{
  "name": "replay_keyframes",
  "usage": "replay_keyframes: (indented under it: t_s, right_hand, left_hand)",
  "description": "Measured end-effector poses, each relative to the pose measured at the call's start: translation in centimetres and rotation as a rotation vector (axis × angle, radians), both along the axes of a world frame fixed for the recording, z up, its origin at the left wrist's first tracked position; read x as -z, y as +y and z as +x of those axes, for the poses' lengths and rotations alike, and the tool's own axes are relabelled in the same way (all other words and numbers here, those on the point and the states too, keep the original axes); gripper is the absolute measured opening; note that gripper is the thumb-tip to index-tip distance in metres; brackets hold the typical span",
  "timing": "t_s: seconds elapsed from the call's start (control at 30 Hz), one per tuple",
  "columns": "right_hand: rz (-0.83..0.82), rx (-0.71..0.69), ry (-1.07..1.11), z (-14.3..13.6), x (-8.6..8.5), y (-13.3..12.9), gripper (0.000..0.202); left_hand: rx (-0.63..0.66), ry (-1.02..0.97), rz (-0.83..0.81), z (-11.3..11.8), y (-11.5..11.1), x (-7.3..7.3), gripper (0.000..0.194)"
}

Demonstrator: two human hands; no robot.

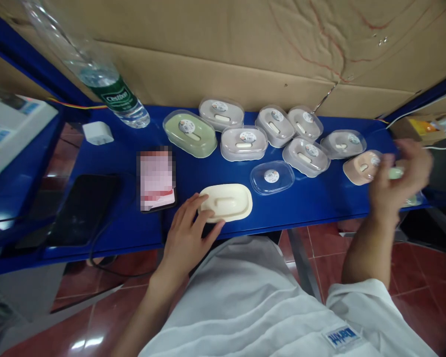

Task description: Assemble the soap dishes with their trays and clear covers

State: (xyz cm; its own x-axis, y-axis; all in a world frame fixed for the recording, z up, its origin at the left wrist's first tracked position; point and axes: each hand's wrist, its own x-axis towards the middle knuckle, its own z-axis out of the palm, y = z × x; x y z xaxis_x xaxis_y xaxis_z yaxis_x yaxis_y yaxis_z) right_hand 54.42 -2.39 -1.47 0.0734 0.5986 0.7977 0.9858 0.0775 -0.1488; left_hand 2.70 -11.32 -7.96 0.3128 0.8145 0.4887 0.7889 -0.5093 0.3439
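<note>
My left hand (193,223) grips the left end of a cream oval plastic dish (232,202) with a raised bar in its middle, fingers on top and thumb along the near edge. Right behind the dish lies a clear oval lid (262,182) with a round sticker. Off at the right end of the table, my right hand (401,178) is raised, slightly blurred, its fingers bent. Beside that hand stands a peach lidded box (359,168). Something pale green (396,172) shows between its fingers; whether it is held I cannot tell.
Several grey boxes with clear lids (244,144) and a green one (189,136) line the back of the blue table (215,171). To the left are a water bottle (121,96), a white adapter (97,133), a phone (156,181) and a black slab (83,210).
</note>
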Motion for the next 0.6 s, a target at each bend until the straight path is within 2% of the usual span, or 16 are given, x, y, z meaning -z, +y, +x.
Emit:
replay_keyframes:
  t_s: [0.03,0.07,0.1,0.13,0.2,0.27,0.37,0.47,0.6]
  right_hand:
    - [0.041,0.191,0.054,4.6,-0.1,0.4,0.052]
    - [-0.009,0.358,0.098,8.8,-0.2,0.8,0.050]
    - [-0.050,0.445,0.145,12.5,-0.1,1.0,0.050]
    - [-0.141,0.522,0.201,15.5,-0.1,1.0,0.054]
    - [-0.342,0.663,0.327,19.0,0.1,0.8,0.059]
    - [-0.480,0.714,0.402,19.8,0.2,0.4,0.058]
    - [-0.613,0.704,0.418,18.4,0.0,0.9,0.046]
    - [-0.719,0.672,0.393,16.2,-0.5,2.8,0.043]
    - [-0.804,0.589,0.351,13.2,-1.3,6.4,0.049]
  left_hand:
    - [0.001,0.004,0.006,0.2,0.0,0.1,0.018]
    - [0.000,0.011,0.014,0.3,0.0,0.1,0.018]
    - [0.000,0.020,0.022,0.4,0.1,0.1,0.019]
    - [-0.001,0.028,0.028,0.5,0.1,0.2,0.019]
    - [0.001,0.042,0.035,0.6,0.2,0.2,0.020]
    - [0.002,0.051,0.042,0.6,0.3,0.3,0.020]
    - [-0.003,0.058,0.058,0.6,0.3,0.4,0.020]
    - [-0.007,0.060,0.055,0.7,0.3,0.4,0.019]
    - [-0.012,0.061,0.041,0.7,0.3,0.4,0.018]
